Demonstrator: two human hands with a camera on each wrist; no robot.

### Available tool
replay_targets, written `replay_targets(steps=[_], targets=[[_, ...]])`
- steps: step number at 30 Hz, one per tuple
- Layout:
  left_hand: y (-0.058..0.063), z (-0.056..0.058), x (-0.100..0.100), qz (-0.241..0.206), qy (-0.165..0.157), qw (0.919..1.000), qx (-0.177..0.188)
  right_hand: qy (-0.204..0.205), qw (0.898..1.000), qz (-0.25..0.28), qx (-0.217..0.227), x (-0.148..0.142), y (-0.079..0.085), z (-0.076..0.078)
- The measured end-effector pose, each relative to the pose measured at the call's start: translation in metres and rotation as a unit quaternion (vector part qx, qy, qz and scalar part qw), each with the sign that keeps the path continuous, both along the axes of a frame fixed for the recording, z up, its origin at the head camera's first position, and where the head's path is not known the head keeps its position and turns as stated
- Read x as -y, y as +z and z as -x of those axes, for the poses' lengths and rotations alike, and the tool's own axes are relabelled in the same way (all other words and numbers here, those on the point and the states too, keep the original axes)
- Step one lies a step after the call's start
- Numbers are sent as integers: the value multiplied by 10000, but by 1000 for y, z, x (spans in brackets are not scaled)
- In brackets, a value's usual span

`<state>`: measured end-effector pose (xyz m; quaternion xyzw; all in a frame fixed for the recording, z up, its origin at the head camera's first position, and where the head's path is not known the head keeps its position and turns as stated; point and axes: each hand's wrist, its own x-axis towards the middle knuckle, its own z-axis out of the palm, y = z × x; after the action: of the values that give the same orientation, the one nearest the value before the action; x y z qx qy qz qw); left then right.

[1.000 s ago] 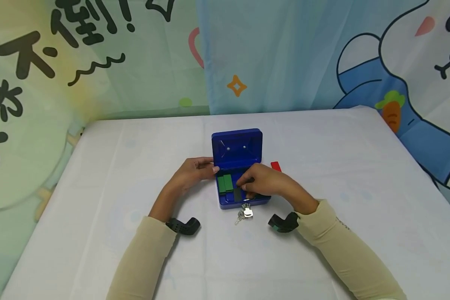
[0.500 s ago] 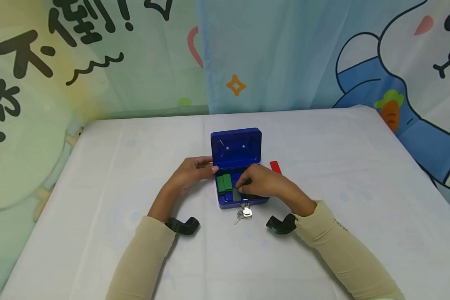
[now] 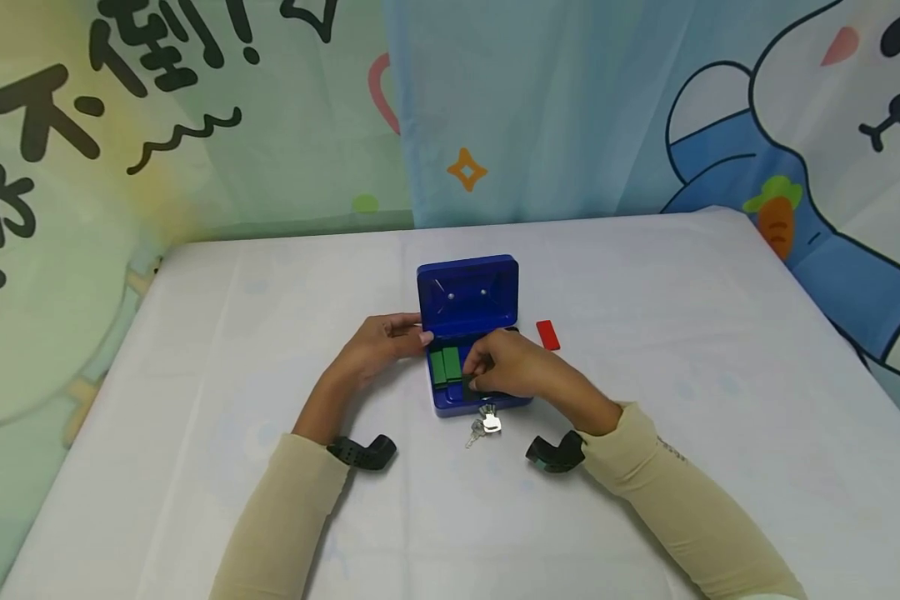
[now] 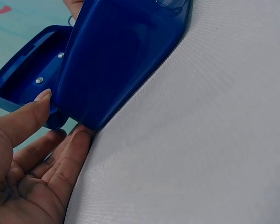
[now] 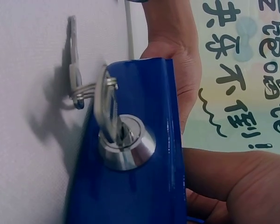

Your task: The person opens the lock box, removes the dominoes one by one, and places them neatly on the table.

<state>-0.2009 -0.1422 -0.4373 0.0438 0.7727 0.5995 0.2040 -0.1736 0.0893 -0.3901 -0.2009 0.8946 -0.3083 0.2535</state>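
Under R hand (image 3: 512, 362), beside L hand (image 3: 382, 346): blue cash box (image 3: 453, 409), lid up, long axis L-to-R. L fingers relaxed, touching rear-L corner. By bent fingers of nearer R hand: dark piece (image 3: 470, 390), can't tell if pinched.

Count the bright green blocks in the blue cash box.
2: one green block by the left wall of the cash box, a second green block just right of it. The right hand may hide more.
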Motion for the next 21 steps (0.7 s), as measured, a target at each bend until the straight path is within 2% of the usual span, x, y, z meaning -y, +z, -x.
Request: replay_targets(steps=[5, 11, 16, 21], targets=[[-1, 0, 0, 9, 14, 10000, -23, 49, 9996, 270, -21, -1, -1, 0], [1, -1, -1, 110, -6, 9999, -30, 98, 9951, 975, -145, -7, 1, 1], [0, -1, -1, 87, 14, 10000, -36, -68, 9898, 1390, -312, -10, 1, 3], [-1, -1, -1, 22, 25, 10000, -32, -189, 9819, 1878, -154, -12, 2, 4]])
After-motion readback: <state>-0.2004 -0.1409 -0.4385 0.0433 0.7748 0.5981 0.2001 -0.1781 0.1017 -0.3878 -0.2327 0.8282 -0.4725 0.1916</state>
